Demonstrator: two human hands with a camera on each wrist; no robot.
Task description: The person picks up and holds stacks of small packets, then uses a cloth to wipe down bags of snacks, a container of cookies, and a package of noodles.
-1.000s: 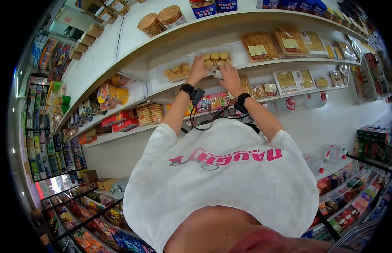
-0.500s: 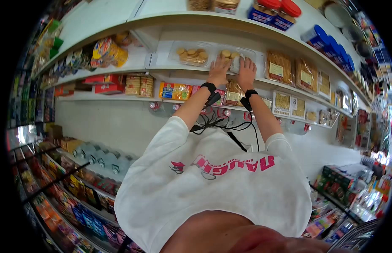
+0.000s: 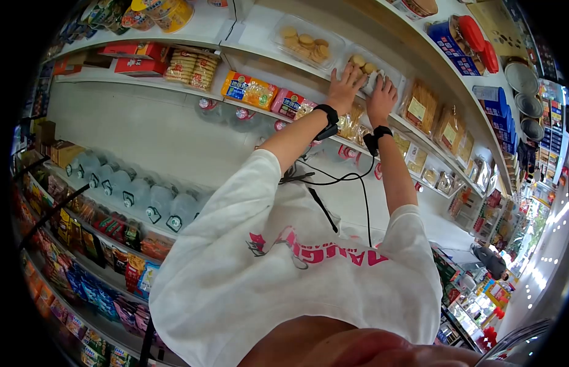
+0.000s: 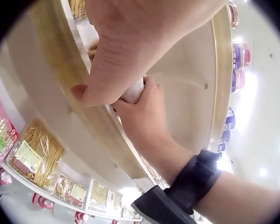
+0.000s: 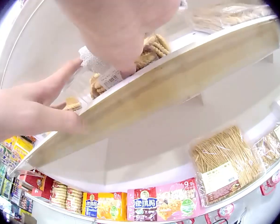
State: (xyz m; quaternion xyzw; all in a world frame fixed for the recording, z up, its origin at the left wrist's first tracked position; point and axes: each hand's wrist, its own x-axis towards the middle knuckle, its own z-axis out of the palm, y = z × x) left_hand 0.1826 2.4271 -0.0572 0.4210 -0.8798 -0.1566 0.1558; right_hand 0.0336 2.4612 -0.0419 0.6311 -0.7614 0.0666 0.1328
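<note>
My right hand holds a bunched white textured cloth at the front of a clear plastic tray of round cookies. The cloth shows between the two hands in the left wrist view. My left hand lies beside it, fingers extended over the tray's near left side; its thumb is close to the shelf's front edge. A barcode label shows on the tray's front, partly behind the right hand. A second clear cookie tray sits to the left.
Packs of thin brown sticks stand right of the tray. On the shelf below are an orange pack and a pink pack. Jars with red lids stand on the top shelf. Large clear bottles line the floor at left.
The head view has turned, so the shelves appear tilted and shifted. Both hands stay at the right cookie tray, the right one with the white cloth moving slightly across its front.
</note>
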